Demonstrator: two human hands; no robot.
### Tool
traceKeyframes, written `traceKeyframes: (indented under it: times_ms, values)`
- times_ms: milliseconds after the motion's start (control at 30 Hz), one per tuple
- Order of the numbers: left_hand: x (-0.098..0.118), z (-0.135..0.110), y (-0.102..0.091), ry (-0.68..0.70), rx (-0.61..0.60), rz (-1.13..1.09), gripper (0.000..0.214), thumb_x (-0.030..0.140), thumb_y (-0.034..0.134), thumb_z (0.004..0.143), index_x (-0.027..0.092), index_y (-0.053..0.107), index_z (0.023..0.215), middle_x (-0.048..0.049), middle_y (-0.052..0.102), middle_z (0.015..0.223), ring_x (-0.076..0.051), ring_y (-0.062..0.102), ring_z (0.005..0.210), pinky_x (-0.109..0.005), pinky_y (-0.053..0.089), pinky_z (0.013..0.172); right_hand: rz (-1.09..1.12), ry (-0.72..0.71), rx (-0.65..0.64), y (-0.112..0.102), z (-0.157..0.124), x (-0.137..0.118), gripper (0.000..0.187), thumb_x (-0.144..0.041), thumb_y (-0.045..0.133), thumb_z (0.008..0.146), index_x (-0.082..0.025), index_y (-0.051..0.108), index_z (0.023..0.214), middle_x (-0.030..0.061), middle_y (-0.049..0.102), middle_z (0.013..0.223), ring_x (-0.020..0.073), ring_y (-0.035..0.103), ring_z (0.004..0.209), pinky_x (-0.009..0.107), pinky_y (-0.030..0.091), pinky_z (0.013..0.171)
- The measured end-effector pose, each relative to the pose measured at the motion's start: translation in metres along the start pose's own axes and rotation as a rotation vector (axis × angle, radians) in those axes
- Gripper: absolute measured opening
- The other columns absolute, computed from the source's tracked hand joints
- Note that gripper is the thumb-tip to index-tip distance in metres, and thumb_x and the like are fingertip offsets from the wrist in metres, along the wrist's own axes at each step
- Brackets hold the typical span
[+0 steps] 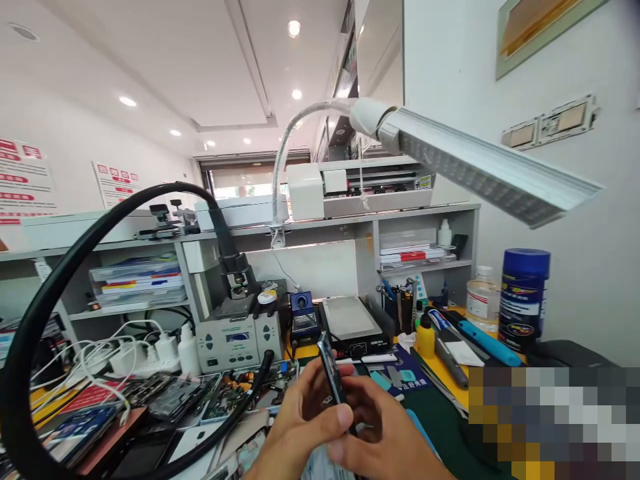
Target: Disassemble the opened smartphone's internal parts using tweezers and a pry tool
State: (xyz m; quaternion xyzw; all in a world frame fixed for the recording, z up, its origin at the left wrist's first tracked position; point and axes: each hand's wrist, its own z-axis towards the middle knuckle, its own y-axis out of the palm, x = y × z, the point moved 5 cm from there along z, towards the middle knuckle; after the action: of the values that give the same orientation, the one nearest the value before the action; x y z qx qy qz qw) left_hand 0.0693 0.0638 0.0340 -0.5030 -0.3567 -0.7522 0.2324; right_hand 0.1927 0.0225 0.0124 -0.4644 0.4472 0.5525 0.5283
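Observation:
A smartphone [332, 370] stands nearly on edge in front of me, its narrow side turned towards the camera. My left hand [300, 417] grips it from the left, thumb across its near edge. From the right, my right hand [385, 423] holds the same phone, with its thumb low and its fingers curled behind. The phone's lower end and much of its back are hidden by my hands. Beneath them lies a dark green work mat [435, 427].
A thick black hose [65, 267] arches over the left side from a grey hot-air station [233, 343]. Phone parts and boards [230, 393] crowd the left bench. A lamp [480, 167] overhangs the right. A blue canister [525, 300] and yellow bottle [425, 337] stand at right.

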Motion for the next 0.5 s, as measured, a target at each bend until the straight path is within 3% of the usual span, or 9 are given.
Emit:
traceKeyframes:
  times_ms: [133, 300, 500]
  values:
    - [0.0001, -0.0008, -0.0061, 0.021, -0.018, -0.053, 0.067, 0.047, 0.092, 0.075, 0.023, 0.069, 0.134, -0.0135, 0.070, 0.135, -0.037, 0.059, 0.134, -0.046, 0.045, 0.113, 0.046, 0.052, -0.035, 0.0004, -0.0028, 0.0024, 0.095, -0.073, 0.089, 0.063, -0.021, 0.059, 0.136, 0.0167, 0.072, 0.128, 0.0366, 0.068, 0.118, 0.044, 0.054, 0.095]
    - [-0.0003, -0.0020, -0.0052, 0.032, -0.055, -0.081, 0.069, 0.047, 0.094, 0.072, 0.021, 0.070, 0.131, -0.0157, 0.071, 0.133, -0.039, 0.066, 0.123, -0.048, 0.052, 0.103, 0.069, 0.070, -0.094, 0.0031, -0.0063, 0.0002, 0.091, -0.069, 0.089, 0.067, -0.022, 0.058, 0.139, 0.0173, 0.070, 0.133, 0.0363, 0.065, 0.126, 0.047, 0.049, 0.108]
    - [0.0022, -0.0056, -0.0031, 0.042, -0.085, -0.095, 0.067, 0.044, 0.095, 0.073, 0.019, 0.071, 0.131, -0.0171, 0.070, 0.135, -0.040, 0.067, 0.124, -0.051, 0.051, 0.108, -0.007, 0.063, -0.076, 0.0001, -0.0094, 0.0023, 0.093, -0.068, 0.089, 0.068, -0.022, 0.055, 0.141, 0.0184, 0.069, 0.134, 0.0358, 0.064, 0.127, 0.050, 0.046, 0.112]
